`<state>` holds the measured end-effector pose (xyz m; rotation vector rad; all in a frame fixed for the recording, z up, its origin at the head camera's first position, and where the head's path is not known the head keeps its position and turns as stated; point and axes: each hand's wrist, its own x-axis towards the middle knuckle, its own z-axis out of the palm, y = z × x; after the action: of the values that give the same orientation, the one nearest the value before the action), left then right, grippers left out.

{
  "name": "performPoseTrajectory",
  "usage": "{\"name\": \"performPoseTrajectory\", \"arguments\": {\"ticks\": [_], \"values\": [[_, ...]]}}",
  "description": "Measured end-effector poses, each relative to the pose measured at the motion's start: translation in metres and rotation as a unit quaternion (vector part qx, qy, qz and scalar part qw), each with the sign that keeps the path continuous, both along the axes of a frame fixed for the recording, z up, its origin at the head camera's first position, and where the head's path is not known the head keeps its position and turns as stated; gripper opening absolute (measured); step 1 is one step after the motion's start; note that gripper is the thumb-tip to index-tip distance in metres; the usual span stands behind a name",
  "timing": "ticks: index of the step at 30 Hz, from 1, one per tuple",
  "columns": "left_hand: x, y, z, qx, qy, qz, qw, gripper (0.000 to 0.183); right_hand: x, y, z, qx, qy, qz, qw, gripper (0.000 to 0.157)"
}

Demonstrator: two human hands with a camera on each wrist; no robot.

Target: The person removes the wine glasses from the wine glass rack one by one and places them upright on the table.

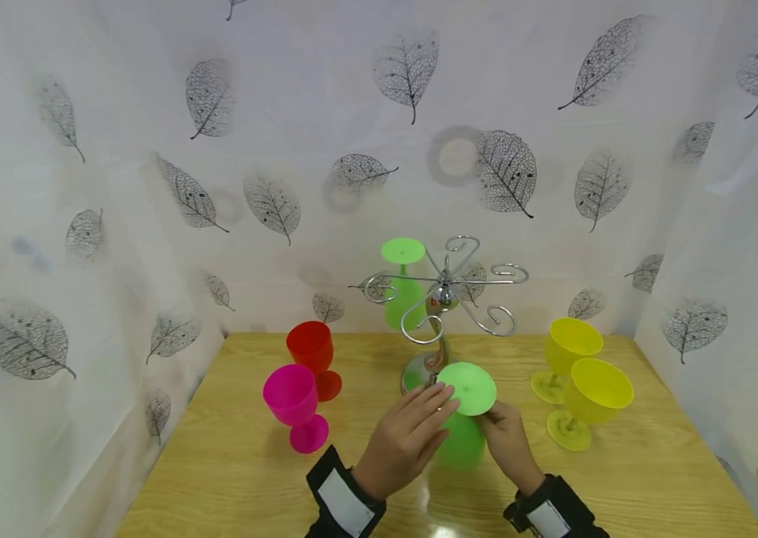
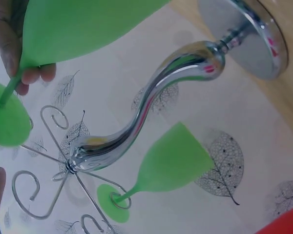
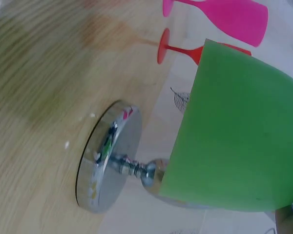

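Observation:
A green plastic goblet [image 1: 463, 444] is held upside down in front of a chrome goblet stand [image 1: 424, 371]. My right hand [image 1: 510, 444] grips its stem just under the foot; the left wrist view shows the fingertips [image 2: 31, 74] wrapped round that stem. My left hand [image 1: 402, 441] has its fingers extended, with their tips at the left edge of the foot. A second green goblet [image 2: 173, 161] hangs upside down by its foot from one curled wire arm of the stand. The held goblet's bowl [image 3: 239, 131] covers part of the stand's post in the right wrist view.
On the wooden table [image 1: 231, 478], a red goblet [image 1: 312, 347] and a pink goblet [image 1: 289, 396] stand upright at left. Two yellow goblets, one behind [image 1: 572, 345] and one in front [image 1: 597, 388], stand at right. A leaf-patterned curtain [image 1: 325, 90] surrounds the table's back and sides.

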<state>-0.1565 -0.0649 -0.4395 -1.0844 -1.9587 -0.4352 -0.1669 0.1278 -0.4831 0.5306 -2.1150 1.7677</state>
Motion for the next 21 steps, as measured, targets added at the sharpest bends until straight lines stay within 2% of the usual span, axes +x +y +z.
{"name": "performPoseTrajectory", "arguments": {"ticks": [4, 7, 10, 13, 17, 21], "values": [[-0.003, 0.001, 0.001, -0.011, 0.021, 0.010, 0.9997, 0.030, 0.001, -0.009, -0.003, 0.006, -0.031, 0.021, 0.999, 0.021], [-0.006, -0.001, 0.000, -0.019, 0.022, 0.026, 0.9993, 0.029, 0.001, -0.013, -0.004, 0.015, -0.053, 0.031, 0.998, 0.022], [-0.008, -0.003, -0.003, -0.020, 0.024, 0.034, 0.9989, 0.028, 0.000, -0.014, -0.004, 0.022, -0.055, 0.053, 0.997, 0.023], [-0.009, -0.003, -0.006, -0.002, 0.015, 0.041, 0.9991, 0.026, -0.002, -0.013, -0.003, 0.042, -0.041, 0.095, 0.994, 0.023], [-0.009, -0.005, -0.009, 0.047, -0.035, 0.073, 0.9956, 0.021, -0.005, -0.009, -0.003, 0.077, -0.017, 0.154, 0.985, 0.025], [-0.011, -0.007, -0.015, 0.110, -0.091, 0.128, 0.9815, 0.019, -0.003, -0.004, -0.006, 0.111, 0.036, 0.145, 0.982, 0.029]]}}
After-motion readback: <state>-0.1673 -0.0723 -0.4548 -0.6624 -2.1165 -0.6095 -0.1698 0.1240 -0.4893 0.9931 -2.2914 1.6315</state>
